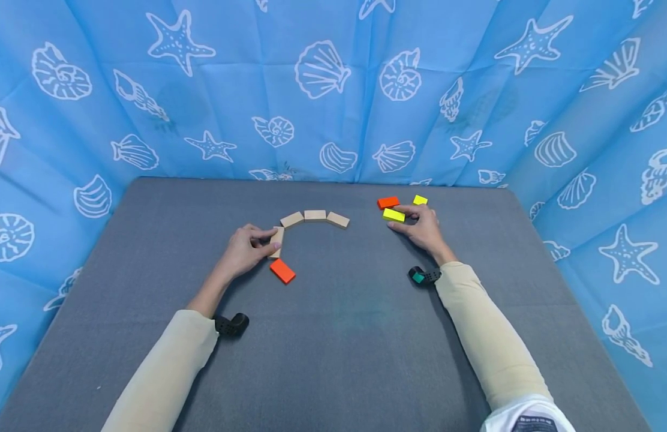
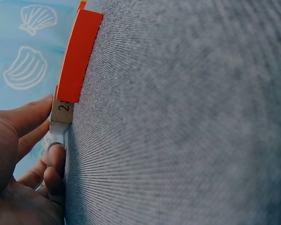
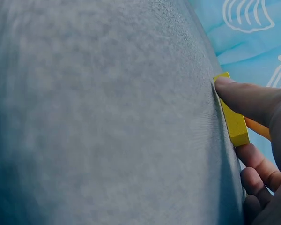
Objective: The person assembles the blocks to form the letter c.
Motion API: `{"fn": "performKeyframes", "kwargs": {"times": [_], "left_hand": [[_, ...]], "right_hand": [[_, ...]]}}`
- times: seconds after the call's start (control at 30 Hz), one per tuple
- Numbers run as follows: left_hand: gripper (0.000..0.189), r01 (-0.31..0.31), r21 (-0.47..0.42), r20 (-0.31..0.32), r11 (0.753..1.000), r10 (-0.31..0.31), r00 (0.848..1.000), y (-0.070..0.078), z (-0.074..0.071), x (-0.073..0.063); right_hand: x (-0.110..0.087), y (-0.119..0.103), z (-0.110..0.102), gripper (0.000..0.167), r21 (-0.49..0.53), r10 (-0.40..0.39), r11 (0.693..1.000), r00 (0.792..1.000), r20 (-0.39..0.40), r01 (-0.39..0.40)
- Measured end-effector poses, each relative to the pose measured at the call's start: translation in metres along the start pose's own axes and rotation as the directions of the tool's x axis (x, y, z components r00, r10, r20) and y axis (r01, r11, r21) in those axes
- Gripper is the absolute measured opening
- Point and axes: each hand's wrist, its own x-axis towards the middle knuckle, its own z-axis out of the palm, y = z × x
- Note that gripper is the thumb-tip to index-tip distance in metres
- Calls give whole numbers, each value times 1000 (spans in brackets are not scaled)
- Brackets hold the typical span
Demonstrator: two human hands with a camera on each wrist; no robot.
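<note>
My left hand (image 1: 245, 249) pinches a plain wooden block (image 1: 277, 241) between thumb and fingers at the left end of a curved row. In the left wrist view this wooden block (image 2: 62, 107) shows a printed number, partly covered by an orange-red block (image 2: 80, 56) nearer the camera. That orange-red block (image 1: 282, 271) lies just below the held one in the head view. On the right, my right hand (image 1: 423, 229) grips a yellow block (image 1: 394, 215) with thumb and fingers. The right wrist view shows the thumb across this yellow block (image 3: 234, 123), close to the cloth.
Three more wooden blocks (image 1: 315, 215) continue the arc toward the right. Beyond the right hand lie another orange-red block (image 1: 388, 203) and a second yellow block (image 1: 420, 200). A grey cloth (image 1: 333, 360) covers the table, with a blue shell-patterned curtain (image 1: 323, 120) around it.
</note>
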Motion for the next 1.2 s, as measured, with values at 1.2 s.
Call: {"fn": "performKeyframes", "kwargs": {"times": [1.2], "left_hand": [[44,-55,-6,2,998,55,998,-3,-1,2]], "right_hand": [[-38,-40,14,33,139,-142,982,982,121,125]]}}
